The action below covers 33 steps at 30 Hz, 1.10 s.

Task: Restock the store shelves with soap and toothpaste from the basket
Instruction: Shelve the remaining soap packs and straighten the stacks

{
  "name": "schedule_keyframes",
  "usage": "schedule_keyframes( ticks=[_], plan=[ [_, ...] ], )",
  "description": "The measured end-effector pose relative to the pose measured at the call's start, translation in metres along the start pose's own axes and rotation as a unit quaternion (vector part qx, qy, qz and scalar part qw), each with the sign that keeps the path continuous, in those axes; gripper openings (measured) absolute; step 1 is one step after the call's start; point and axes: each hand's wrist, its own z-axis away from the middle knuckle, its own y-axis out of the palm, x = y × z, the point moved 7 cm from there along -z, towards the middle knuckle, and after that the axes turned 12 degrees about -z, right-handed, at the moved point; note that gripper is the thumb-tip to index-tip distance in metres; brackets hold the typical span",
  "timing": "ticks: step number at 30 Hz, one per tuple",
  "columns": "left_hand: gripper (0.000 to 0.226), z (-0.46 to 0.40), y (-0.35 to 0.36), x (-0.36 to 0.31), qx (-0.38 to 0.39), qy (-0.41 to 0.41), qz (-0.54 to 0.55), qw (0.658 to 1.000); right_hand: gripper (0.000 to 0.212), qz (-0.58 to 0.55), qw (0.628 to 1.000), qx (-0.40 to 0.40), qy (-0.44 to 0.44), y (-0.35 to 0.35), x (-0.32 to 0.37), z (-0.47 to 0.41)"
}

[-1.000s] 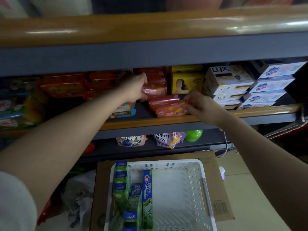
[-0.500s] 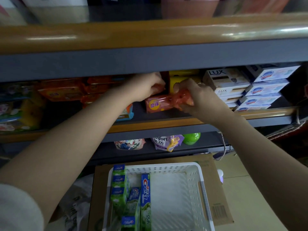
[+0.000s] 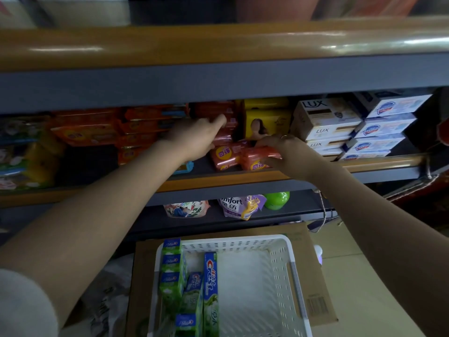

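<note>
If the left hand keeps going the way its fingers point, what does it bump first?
Probably the stacked red-pink plastic-wrapped soap bars right ahead of the left hand; its fingertips look nearly on them, though depth is unclear.

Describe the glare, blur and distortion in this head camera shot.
Head view: glare streaks along the upper shelf's wooden edge; far-left packs blurred and dim; wide-angle lens bows the shelf lines; Crest toothpaste boxes in the white basket read sharp.

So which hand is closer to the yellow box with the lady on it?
Right. The right hand sits just below the yellow box, gripping a pink soap pack. The left hand is farther left, past the stacked pink soaps.
</note>
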Motion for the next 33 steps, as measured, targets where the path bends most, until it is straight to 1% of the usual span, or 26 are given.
schedule_keyframes(
  ticks=[1,3,5,7,9,10,12,14,16,17,19,20,21,23,25,28,30,32,33],
  plan=[
    [0.038,-0.002,0.001,0.0,0.007,0.002,0.028,1.0,0.04,-0.009,1.0,0.009,-0.011,0.002,0.002,0.0],
    [0.025,-0.009,0.002,0.012,0.003,-0.038,0.085,0.996,0.041,-0.023,0.999,0.019,-0.035,0.007,0.007,-0.003],
    [0.022,-0.013,0.0,0.024,-0.004,-0.072,0.128,0.989,0.047,-0.01,0.999,0.026,-0.044,0.013,0.011,-0.009],
    [0.026,-0.017,0.0,0.024,0.004,-0.061,0.135,0.989,0.055,0.035,0.996,0.069,-0.043,0.026,0.013,-0.019],
    [0.029,-0.015,-0.001,0.025,0.013,-0.048,0.118,0.992,0.063,0.082,0.989,0.122,-0.033,0.038,0.014,-0.028],
    [0.029,-0.015,-0.001,0.027,0.009,-0.038,0.107,0.994,0.067,0.1,0.985,0.137,-0.022,0.042,0.014,-0.032],
    [0.03,-0.013,0.001,0.034,0.006,-0.04,0.095,0.995,0.076,0.113,0.984,0.141,0.005,0.042,0.015,-0.038],
    [0.029,-0.011,0.002,0.036,0.007,-0.036,0.075,0.997,0.08,0.107,0.985,0.13,0.024,0.037,0.017,-0.041],
    [0.025,-0.01,0.003,0.043,0.007,-0.071,0.089,0.994,0.074,0.084,0.99,0.109,0.028,0.031,0.022,-0.039],
    [0.023,-0.01,0.004,0.044,0.012,-0.084,0.093,0.992,0.069,0.052,0.994,0.094,0.027,0.029,0.024,-0.036],
    [0.023,-0.013,0.003,0.038,0.01,-0.05,0.077,0.996,0.056,-0.028,0.996,0.079,0.011,0.031,0.028,-0.029],
    [0.023,-0.015,0.003,0.036,0.0,-0.028,0.071,0.997,0.054,-0.054,0.996,0.075,0.004,0.033,0.029,-0.025],
    [0.024,-0.015,0.002,0.036,-0.007,-0.013,0.063,0.998,0.056,-0.063,0.996,0.066,0.004,0.034,0.028,-0.022],
    [0.024,-0.016,0.0,0.037,-0.016,0.004,0.059,0.998,0.066,-0.046,0.998,0.036,0.008,0.033,0.027,-0.02],
    [0.024,-0.014,-0.001,0.037,-0.019,0.016,0.056,0.998,0.067,-0.023,1.0,0.005,0.0,0.031,0.033,-0.023],
    [0.024,-0.012,-0.005,0.035,-0.02,0.039,0.056,0.997,0.066,0.056,0.998,-0.012,-0.001,0.036,0.047,-0.034],
    [0.023,-0.012,-0.008,0.035,-0.015,0.049,0.059,0.997,0.068,0.129,0.991,-0.018,0.006,0.044,0.059,-0.041],
    [0.024,-0.01,-0.011,0.032,-0.008,0.054,0.071,0.996,0.077,0.177,0.981,-0.069,0.045,0.04,0.059,-0.04],
    [0.028,-0.009,-0.012,0.03,-0.003,0.056,0.082,0.995,0.084,0.158,0.978,-0.1,0.089,0.035,0.052,-0.035]
  ],
)
